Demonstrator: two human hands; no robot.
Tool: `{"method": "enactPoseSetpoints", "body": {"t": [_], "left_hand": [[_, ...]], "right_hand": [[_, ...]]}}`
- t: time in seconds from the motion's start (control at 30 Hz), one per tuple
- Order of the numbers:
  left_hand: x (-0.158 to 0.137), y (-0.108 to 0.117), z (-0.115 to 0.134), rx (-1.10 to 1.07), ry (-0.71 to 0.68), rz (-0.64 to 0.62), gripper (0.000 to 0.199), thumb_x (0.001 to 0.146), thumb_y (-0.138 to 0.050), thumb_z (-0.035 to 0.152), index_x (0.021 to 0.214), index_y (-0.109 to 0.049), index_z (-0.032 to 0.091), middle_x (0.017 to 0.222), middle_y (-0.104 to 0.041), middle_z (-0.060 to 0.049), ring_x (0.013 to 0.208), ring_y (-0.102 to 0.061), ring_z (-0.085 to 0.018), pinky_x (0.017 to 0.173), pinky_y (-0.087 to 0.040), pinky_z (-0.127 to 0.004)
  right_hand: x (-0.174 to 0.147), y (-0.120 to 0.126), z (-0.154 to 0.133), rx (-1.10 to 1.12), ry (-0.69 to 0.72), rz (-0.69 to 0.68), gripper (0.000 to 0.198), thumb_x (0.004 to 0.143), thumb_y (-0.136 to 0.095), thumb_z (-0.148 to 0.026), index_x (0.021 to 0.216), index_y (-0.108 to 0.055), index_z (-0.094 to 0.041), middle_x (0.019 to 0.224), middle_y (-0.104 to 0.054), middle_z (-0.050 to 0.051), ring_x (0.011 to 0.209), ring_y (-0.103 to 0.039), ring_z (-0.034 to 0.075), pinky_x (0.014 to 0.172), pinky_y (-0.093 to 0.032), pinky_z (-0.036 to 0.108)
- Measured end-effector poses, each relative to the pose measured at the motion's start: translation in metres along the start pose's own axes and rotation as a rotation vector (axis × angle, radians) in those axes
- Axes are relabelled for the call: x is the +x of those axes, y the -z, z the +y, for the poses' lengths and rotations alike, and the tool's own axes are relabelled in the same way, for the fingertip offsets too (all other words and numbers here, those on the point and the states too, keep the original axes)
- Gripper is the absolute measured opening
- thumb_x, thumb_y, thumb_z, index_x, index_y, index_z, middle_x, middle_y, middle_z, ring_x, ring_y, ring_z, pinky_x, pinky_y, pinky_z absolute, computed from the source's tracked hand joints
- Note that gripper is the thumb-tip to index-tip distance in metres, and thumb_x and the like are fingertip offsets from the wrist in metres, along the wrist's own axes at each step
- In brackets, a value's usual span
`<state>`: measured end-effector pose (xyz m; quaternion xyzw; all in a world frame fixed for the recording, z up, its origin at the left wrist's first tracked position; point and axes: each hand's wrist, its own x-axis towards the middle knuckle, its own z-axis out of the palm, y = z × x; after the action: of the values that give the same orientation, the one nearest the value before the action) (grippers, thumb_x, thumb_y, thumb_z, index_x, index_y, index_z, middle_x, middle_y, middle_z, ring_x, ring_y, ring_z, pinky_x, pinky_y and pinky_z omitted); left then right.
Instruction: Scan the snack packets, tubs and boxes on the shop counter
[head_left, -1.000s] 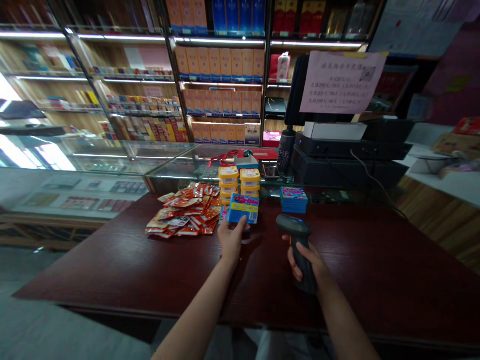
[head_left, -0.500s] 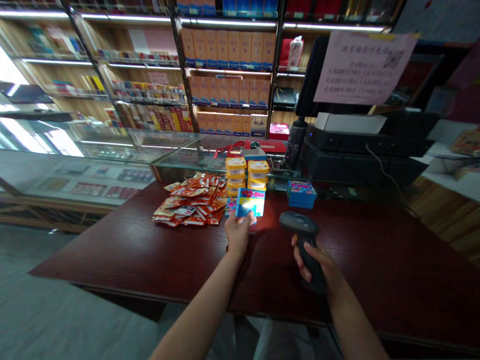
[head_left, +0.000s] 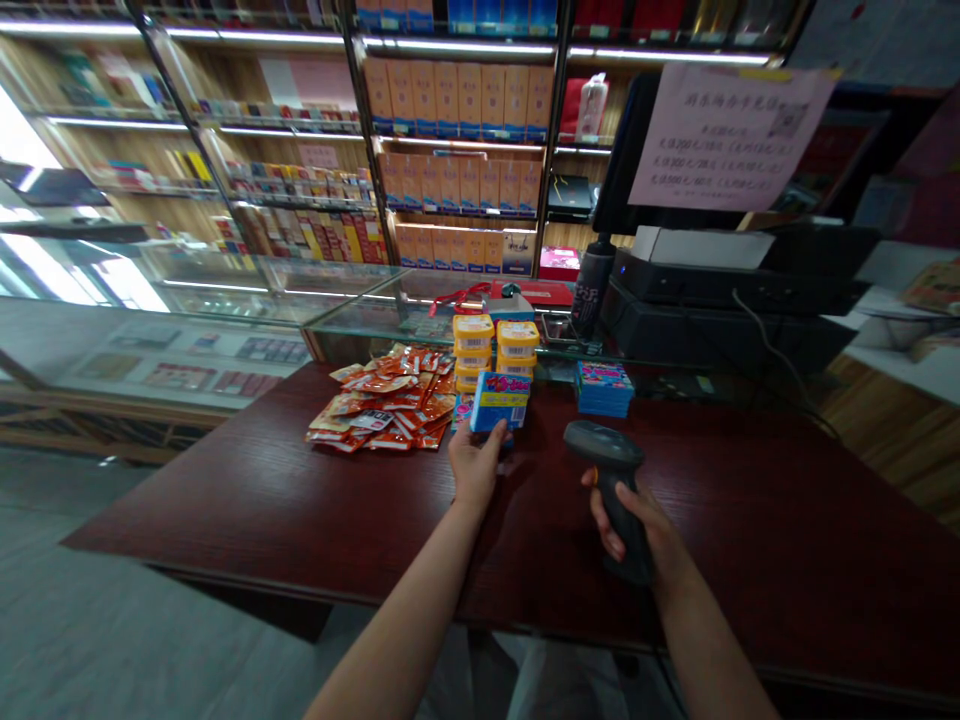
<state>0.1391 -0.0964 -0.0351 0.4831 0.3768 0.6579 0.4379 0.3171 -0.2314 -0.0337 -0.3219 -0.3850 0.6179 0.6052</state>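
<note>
My left hand [head_left: 476, 462] is closed on a small blue box [head_left: 500, 402] with pink lettering, a yellow band and a barcode, held tilted above the table. My right hand [head_left: 626, 520] wraps round the grip of a dark barcode scanner [head_left: 606, 445], whose head points left toward the box. Behind the box stand two stacks of yellow-lidded tubs [head_left: 473, 330], partly hidden by it. Left of them lies a heap of orange snack packets [head_left: 390, 400]. A stack of similar blue boxes [head_left: 604, 390] sits to the right.
The dark red wooden table [head_left: 300, 500] stretches in front of me. A glass counter [head_left: 360, 310] borders its far side. At the back right are a monitor with a pink paper sign [head_left: 731, 140] and a black cash drawer [head_left: 720, 330]. Shelves of boxed goods [head_left: 465, 100] line the wall.
The bright scanner light on the box has gone out. The box in my left hand has tilted slightly, and its barcode shows now. My right hand with the scanner has shifted slightly right.
</note>
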Motion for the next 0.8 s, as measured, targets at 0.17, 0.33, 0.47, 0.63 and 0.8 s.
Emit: {"method": "enactPoseSetpoints", "body": {"t": [0.17,0.33,0.47,0.63,0.8], "left_hand": [[0.019,0.022,0.005,0.387,-0.432,0.147,0.021,0.076,-0.067,0.038,0.082,-0.064,0.017,0.08,-0.064,-0.003,0.075,-0.061,-0.016,0.073,-0.05,-0.03],[0.034,0.045,0.011,0.784,-0.773,0.149,0.015,0.081,-0.061,0.023,0.094,-0.069,0.023,0.084,-0.061,-0.003,0.082,-0.055,-0.017,0.08,-0.043,-0.033],[0.038,0.05,0.007,0.891,-0.827,0.074,0.022,0.081,-0.058,0.015,0.097,-0.071,0.024,0.085,-0.058,-0.004,0.081,-0.053,-0.017,0.077,-0.043,-0.032],[0.039,0.049,0.003,0.877,-0.786,-0.032,0.023,0.082,-0.055,0.013,0.093,-0.072,0.026,0.091,-0.059,-0.005,0.092,-0.053,-0.02,0.086,-0.043,-0.038],[0.032,0.043,0.004,0.844,-0.7,-0.224,0.023,0.077,-0.062,0.015,0.094,-0.071,0.028,0.112,-0.058,-0.005,0.118,-0.045,-0.025,0.102,-0.037,-0.047]], "right_hand": [[0.001,0.0,0.0,0.048,0.006,0.028,0.037,0.083,-0.063,-0.042,0.109,-0.061,-0.017,0.061,-0.06,-0.002,0.033,-0.047,0.006,0.031,-0.038,0.016],[0.002,-0.001,0.0,0.073,0.012,0.031,0.034,0.083,-0.063,-0.043,0.107,-0.062,-0.018,0.06,-0.06,-0.003,0.033,-0.046,0.005,0.032,-0.039,0.016],[0.002,-0.001,0.0,0.074,0.019,0.028,0.033,0.084,-0.062,-0.042,0.106,-0.061,-0.018,0.06,-0.059,-0.003,0.032,-0.045,0.005,0.032,-0.038,0.016],[0.003,0.001,0.002,0.076,0.035,0.031,0.032,0.084,-0.061,-0.042,0.106,-0.061,-0.019,0.059,-0.059,-0.003,0.032,-0.044,0.005,0.031,-0.037,0.016],[0.003,0.001,0.002,0.076,0.025,0.037,0.031,0.084,-0.061,-0.042,0.106,-0.061,-0.019,0.06,-0.059,-0.003,0.033,-0.045,0.005,0.032,-0.038,0.016]]}}
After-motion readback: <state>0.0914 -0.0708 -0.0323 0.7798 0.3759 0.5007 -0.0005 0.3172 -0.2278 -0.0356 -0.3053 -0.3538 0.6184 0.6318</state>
